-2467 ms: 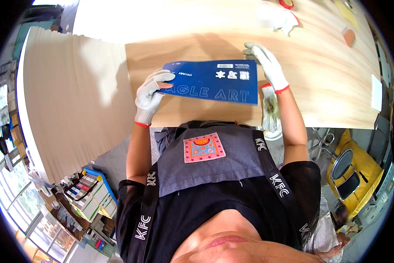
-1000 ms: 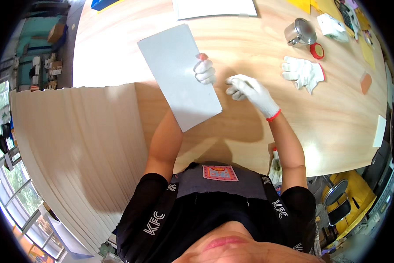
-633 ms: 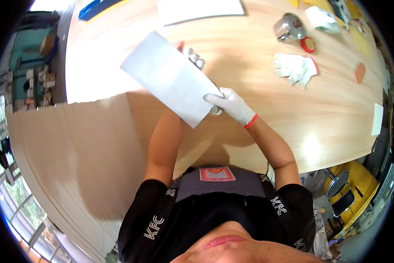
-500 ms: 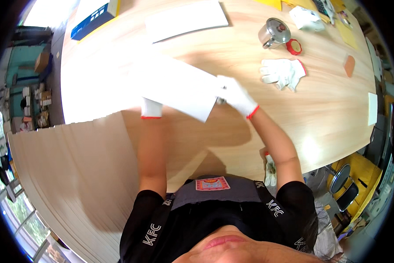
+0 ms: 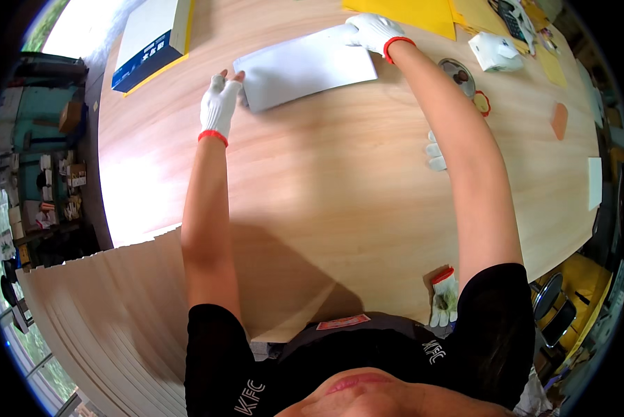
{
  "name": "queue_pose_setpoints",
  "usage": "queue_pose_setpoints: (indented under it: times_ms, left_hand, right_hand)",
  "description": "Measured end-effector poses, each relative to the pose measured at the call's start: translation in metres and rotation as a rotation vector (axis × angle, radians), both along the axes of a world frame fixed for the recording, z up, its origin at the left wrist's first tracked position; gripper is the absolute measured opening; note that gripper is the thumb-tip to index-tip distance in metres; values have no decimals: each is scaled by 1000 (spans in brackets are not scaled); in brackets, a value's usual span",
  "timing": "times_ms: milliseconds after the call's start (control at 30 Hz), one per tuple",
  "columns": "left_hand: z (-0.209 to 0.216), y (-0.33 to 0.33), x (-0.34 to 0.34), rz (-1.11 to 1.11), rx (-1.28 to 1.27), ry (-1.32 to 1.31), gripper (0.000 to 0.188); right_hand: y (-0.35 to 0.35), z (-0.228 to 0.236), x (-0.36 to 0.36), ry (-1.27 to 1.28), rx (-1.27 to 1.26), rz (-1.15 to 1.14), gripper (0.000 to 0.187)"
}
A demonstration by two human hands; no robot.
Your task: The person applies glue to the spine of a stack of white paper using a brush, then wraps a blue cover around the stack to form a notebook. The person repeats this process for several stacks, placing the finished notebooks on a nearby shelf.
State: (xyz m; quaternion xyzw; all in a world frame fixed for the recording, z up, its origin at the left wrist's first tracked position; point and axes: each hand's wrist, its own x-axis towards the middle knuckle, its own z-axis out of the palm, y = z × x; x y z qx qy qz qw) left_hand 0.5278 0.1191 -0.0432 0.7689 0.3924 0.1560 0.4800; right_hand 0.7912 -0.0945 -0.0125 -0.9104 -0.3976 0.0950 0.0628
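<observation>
A stack of white sheets (image 5: 312, 69) lies slightly askew on the far part of the pale wooden table (image 5: 326, 181). Beside its left edge is my left hand (image 5: 219, 108), in a white knitted glove with a red cuff and bare fingertips showing. Its fingers are apart, and one fingertip meets the edge of the sheets. My right hand (image 5: 376, 33), gloved the same way, is curled over the far right corner of the sheets. Its fingertips are partly hidden.
My right forearm partly covers a metal mug (image 5: 458, 73), a red-rimmed lid (image 5: 483, 103) and a spare glove (image 5: 435, 153). Another glove (image 5: 444, 299) lies at the near edge. Pale boards (image 5: 103, 313) stand lower left; a blue-white box (image 5: 145, 59) and yellow envelopes (image 5: 409, 14) lie far off.
Both hands have moved away from me across the table. The white sheet they held in the air now lies with the white sheets there, and my left hand has come off it.
</observation>
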Motion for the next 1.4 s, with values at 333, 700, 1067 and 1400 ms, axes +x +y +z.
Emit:
queue_pose_setpoints:
  times_ms: [333, 700, 1067, 1400]
  left_hand:
    - [-11, 31, 28, -16, -76, 457, 58]
    - [-54, -9, -17, 27, -188, -140, 42]
    - [-29, -225, -265, 97, -221, -513, 33]
    - [-57, -280, -353, -142, -258, -508, 27]
  right_hand:
    - [18, -47, -11, 296, 122, -353, 66]
    - [-18, -84, -60, 369, 476, -289, 78]
    - [-210, -30, -285, 1190, 966, -267, 41]
    - [-280, -80, -374, 1026, 1041, -74, 39]
